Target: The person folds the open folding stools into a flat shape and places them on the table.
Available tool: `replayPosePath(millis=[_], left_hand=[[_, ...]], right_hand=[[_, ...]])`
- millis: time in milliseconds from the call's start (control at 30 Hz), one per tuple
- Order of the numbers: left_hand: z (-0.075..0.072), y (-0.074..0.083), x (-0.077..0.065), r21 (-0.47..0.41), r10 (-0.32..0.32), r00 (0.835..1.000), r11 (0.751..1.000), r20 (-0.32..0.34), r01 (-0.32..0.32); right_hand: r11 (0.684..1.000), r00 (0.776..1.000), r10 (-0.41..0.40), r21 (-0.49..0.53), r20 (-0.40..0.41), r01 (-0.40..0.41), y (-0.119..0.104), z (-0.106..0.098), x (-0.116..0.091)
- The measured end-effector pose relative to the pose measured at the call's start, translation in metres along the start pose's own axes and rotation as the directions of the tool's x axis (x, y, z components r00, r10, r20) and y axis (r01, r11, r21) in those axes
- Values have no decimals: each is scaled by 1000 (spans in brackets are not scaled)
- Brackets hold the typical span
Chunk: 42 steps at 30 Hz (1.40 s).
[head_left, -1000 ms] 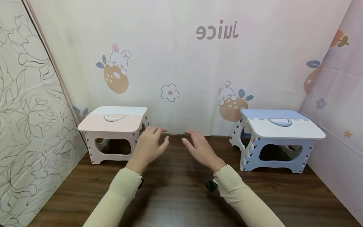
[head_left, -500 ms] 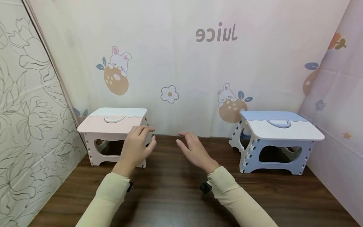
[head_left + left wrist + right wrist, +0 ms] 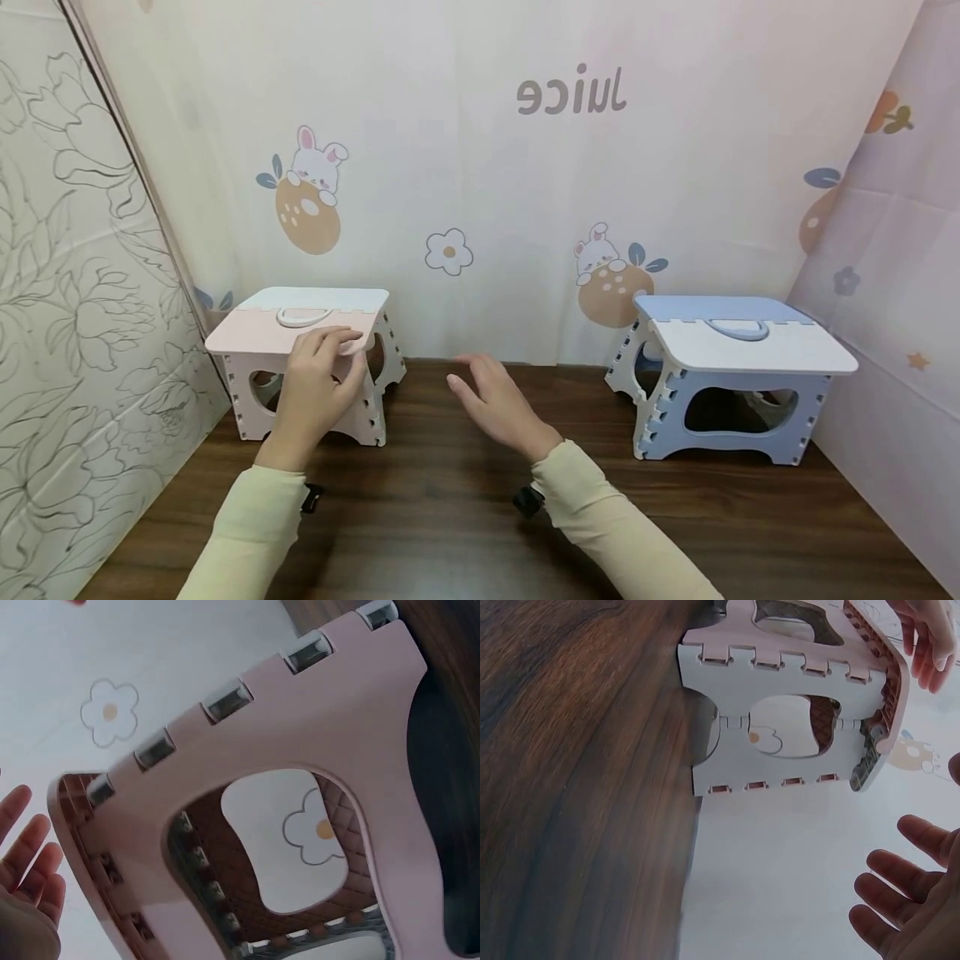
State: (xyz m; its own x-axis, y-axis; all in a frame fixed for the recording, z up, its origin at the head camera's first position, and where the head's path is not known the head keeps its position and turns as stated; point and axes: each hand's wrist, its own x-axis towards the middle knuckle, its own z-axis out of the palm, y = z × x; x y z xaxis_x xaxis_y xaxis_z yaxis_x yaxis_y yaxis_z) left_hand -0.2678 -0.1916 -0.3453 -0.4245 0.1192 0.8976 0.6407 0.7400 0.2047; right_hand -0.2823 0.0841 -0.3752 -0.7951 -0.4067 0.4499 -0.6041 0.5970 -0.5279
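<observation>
A pink and white folding stool stands upright at the left, with an oval handle on its top. In front of its right part is my left hand, fingers loosely bent and holding nothing; whether it touches the stool I cannot tell. The left wrist view shows the stool's pink leg panel close by, with the fingers apart at the left edge. My right hand hovers over the table, right of that stool, with relaxed fingers and nothing in its grasp. At the right stands a blue and white folding stool.
Both stools rest on a dark wooden table. A pale printed curtain hangs behind, and a flower-patterned panel borders the left side. A black strap piece shows at each wrist.
Both hands have moved left, the left hand from beside the pink stool to in front of it. The right hand shifted less. Neither stool has moved on the table.
</observation>
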Motion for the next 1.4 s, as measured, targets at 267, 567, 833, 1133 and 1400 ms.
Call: replayPosePath(millis=[267, 567, 833, 1133, 1400], left_hand=[[-17, -13, -3, 10, -87, 996, 996, -33, 87], [-38, -29, -9, 35, -136, 989, 990, -59, 138], [-49, -47, -17, 61, -218, 973, 973, -80, 223], [-59, -55, -19, 66, -297, 946, 949, -127, 307], [-65, -62, -18, 46, -413, 898, 905, -150, 423]], right_hand=[[1000, 999, 18, 2, 40, -19, -8, 5, 6], [1000, 998, -2, 25, 58, 0, -16, 12, 11], [999, 997, -17, 34, 78, 14, -25, 20, 18], [998, 993, -17, 65, 117, 9, -37, 26, 23], [994, 992, -15, 105, 129, 2, -40, 31, 29]])
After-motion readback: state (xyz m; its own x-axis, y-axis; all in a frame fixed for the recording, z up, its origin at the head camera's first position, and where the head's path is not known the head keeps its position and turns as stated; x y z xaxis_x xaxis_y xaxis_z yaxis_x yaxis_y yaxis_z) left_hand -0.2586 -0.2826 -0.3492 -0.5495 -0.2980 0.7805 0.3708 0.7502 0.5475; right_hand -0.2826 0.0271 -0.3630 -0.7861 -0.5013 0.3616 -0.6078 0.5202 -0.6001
